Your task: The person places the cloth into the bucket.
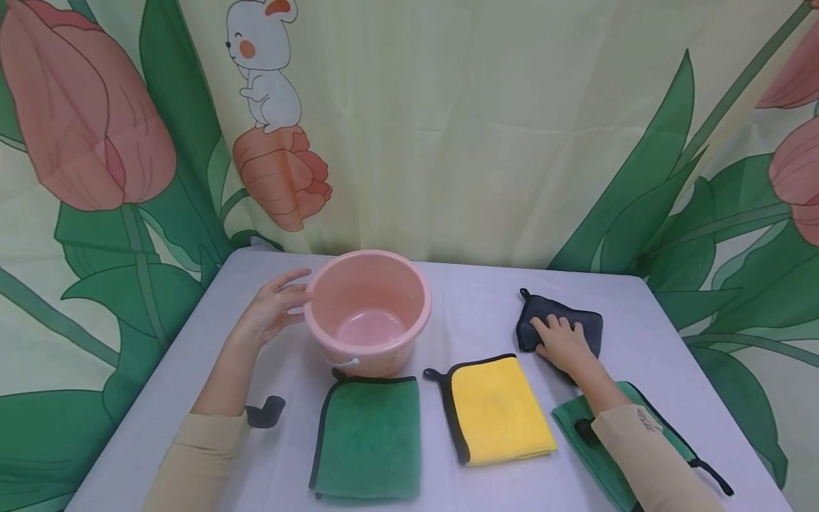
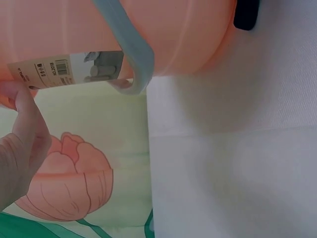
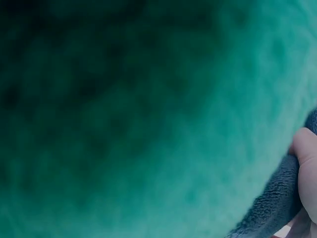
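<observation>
A pink bucket (image 1: 371, 352) stands upright near the back of the table. My left hand (image 1: 275, 306) is at its left side, fingers fairly straight, fingertips at the rim. In the left wrist view, the left thumb (image 2: 29, 129) is close to the bucket's labelled wall (image 2: 183, 34); exact contact is hard to tell. On the right, my right hand (image 1: 566, 345) grips a dark grey towel (image 1: 585, 320) from above, fingers spread over it. The right wrist view has the thumb (image 3: 307, 153) against the grey towel (image 3: 277, 198); the palm side is hidden.
In front of the bucket lies a folded green towel (image 1: 367, 437). Beside it is a folded yellow towel (image 1: 502, 412). Another green towel (image 1: 579, 427) lies under the right forearm. A pale handle (image 2: 133, 49) hangs along the bucket. A patterned curtain (image 1: 448, 128) backs the table.
</observation>
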Action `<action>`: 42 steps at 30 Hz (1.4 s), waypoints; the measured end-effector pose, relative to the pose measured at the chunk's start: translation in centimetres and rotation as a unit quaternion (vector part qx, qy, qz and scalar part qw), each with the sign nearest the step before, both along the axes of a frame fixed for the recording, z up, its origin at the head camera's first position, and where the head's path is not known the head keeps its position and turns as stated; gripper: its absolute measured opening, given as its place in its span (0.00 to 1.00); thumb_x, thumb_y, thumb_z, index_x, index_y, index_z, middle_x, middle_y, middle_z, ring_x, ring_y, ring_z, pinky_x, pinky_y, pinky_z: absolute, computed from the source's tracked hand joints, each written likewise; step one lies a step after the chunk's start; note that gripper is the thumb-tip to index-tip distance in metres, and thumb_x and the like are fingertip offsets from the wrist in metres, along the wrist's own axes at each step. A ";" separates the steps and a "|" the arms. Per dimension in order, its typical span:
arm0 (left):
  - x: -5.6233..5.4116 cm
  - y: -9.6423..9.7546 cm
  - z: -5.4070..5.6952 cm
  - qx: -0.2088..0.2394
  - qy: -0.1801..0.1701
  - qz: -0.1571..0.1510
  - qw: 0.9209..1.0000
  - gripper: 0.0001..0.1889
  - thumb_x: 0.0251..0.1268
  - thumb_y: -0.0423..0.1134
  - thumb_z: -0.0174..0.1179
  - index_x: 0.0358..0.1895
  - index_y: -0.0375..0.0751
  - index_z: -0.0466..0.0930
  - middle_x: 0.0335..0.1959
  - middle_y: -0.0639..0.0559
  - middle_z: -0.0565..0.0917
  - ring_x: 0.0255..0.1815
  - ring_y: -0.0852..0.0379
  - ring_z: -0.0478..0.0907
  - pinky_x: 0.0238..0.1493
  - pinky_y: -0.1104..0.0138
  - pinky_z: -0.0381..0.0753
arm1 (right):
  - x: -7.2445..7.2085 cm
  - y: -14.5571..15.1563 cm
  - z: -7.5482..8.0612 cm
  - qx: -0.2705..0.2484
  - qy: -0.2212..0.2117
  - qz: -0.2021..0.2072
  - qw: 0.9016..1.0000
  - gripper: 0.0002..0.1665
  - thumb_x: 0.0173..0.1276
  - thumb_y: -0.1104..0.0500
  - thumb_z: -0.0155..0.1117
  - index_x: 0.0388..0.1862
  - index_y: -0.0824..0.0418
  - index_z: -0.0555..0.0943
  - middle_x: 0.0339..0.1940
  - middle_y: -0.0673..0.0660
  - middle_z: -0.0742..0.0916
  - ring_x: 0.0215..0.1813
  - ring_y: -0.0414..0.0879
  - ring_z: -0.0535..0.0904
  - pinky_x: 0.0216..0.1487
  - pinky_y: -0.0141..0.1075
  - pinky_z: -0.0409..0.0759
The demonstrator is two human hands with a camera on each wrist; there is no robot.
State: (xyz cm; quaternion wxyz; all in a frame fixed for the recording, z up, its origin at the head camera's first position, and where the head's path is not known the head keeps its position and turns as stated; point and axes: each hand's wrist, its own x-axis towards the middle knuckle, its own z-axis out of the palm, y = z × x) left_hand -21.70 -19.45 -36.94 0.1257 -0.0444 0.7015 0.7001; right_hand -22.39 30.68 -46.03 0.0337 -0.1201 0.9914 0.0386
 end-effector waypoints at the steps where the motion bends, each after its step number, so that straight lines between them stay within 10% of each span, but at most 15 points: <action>1: 0.0 0.0 0.0 0.000 0.000 -0.003 1.000 0.33 0.64 0.35 0.54 0.70 0.42 0.52 0.65 0.35 0.63 0.59 0.45 0.69 0.48 0.65 0.78 | 0.0 0.0 0.0 -0.001 0.002 0.000 1.000 0.30 0.60 0.59 0.63 0.60 0.64 0.66 0.51 0.72 0.72 0.54 0.68 0.66 0.52 0.66 0.61; 22: 0.0 0.2 0.3 -0.015 -0.011 -0.009 1.000 0.31 0.64 0.36 0.54 0.69 0.41 0.55 0.65 0.36 0.63 0.54 0.49 0.71 0.55 0.57 0.72 | 0.1 -0.4 2.5 -0.026 0.181 0.038 0.982 0.26 0.56 0.60 0.67 0.51 0.59 0.67 0.39 0.67 0.70 0.44 0.62 0.65 0.40 0.55 0.64; 42: -0.1 -0.3 0.5 -0.022 -0.013 -0.030 0.999 0.31 0.64 0.35 0.54 0.70 0.39 0.54 0.65 0.36 0.62 0.54 0.51 0.70 0.53 0.60 0.74 | -0.6 -5.9 8.1 -0.046 0.281 0.128 0.950 0.26 0.54 0.60 0.69 0.50 0.59 0.70 0.38 0.66 0.71 0.40 0.60 0.66 0.38 0.51 0.66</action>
